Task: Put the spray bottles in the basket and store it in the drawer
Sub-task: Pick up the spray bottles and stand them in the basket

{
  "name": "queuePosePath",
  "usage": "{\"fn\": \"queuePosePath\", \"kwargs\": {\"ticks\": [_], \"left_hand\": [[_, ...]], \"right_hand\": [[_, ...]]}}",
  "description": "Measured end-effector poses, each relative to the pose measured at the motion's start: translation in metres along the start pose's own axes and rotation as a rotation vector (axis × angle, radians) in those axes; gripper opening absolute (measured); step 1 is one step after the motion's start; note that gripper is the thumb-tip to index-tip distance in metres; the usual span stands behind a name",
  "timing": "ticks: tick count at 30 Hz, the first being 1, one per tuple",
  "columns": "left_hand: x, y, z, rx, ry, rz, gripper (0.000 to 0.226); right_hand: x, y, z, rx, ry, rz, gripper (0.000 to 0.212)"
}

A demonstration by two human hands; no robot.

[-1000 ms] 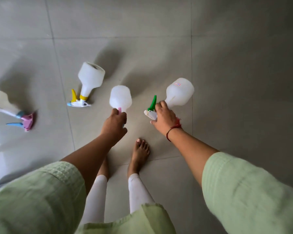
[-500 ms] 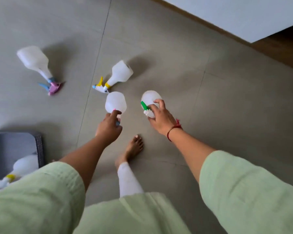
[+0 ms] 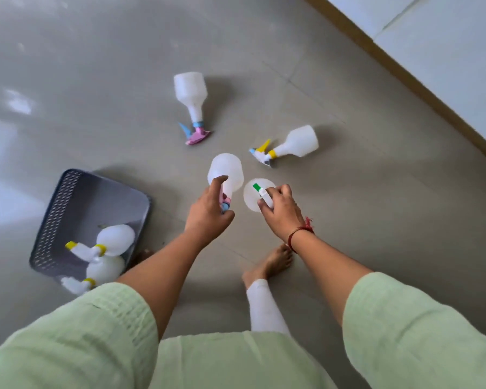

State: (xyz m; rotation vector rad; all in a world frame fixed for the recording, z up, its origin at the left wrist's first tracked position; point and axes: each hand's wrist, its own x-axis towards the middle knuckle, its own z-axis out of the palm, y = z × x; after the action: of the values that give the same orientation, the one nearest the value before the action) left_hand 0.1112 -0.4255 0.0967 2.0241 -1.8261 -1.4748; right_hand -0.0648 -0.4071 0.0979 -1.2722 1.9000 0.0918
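While both arms reach forward and down over the floor, the left hand is closed around the pink and blue spray head of a white bottle, its forefinger laid up along the neck, so that the bottle's body points away from the person. Just beside it, the right hand grips the white and green spray head of a second bottle, which hangs base down so that its round body shows beneath the fingers; a red thread bracelet circles that wrist. The two held bottles are close together but apart. Farther out on the grey tiles lie two more bottles on their sides: one with a yellow collar and trigger just beyond the right hand, its head pointing left, and one with a pink and blue head beyond the left hand, its head pointing toward the person. To the left of the left arm sits the dark grey perforated basket on the floor, with two yellow-collared bottles lying in its near end, one partly over the rim. Pale green sleeves cover the upper arms, and a bare foot stands below the right wrist. At the top right, a brown strip borders a white surface.
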Motion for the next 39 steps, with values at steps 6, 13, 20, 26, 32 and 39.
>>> {"fn": "queuePosePath", "kwargs": {"ticks": [6,13,20,26,32,39], "left_hand": [[-0.033,-0.067,-0.096,-0.124,0.139,-0.112,0.066],[-0.074,-0.147,-0.167,-0.238,0.272,-0.220,0.066],[-0.088,-0.195,-0.172,-0.349,0.348,-0.309,0.062],[-0.085,-0.215,-0.143,-0.396,0.350,-0.415,0.063],[-0.071,-0.228,-0.128,-0.408,0.265,-0.447,0.065],[-0.055,-0.250,-0.116,-0.386,0.153,-0.482,0.066]], "right_hand": [[-0.004,-0.114,0.035,-0.074,-0.085,-0.097,0.037],[-0.012,-0.235,0.087,-0.094,-0.094,-0.186,0.036],[-0.005,-0.285,0.131,-0.144,-0.131,-0.254,0.036],[0.008,-0.286,0.150,-0.241,-0.200,-0.320,0.036],[0.014,-0.286,0.155,-0.257,-0.185,-0.373,0.030],[0.023,-0.297,0.166,-0.214,-0.165,-0.411,0.027]]}}
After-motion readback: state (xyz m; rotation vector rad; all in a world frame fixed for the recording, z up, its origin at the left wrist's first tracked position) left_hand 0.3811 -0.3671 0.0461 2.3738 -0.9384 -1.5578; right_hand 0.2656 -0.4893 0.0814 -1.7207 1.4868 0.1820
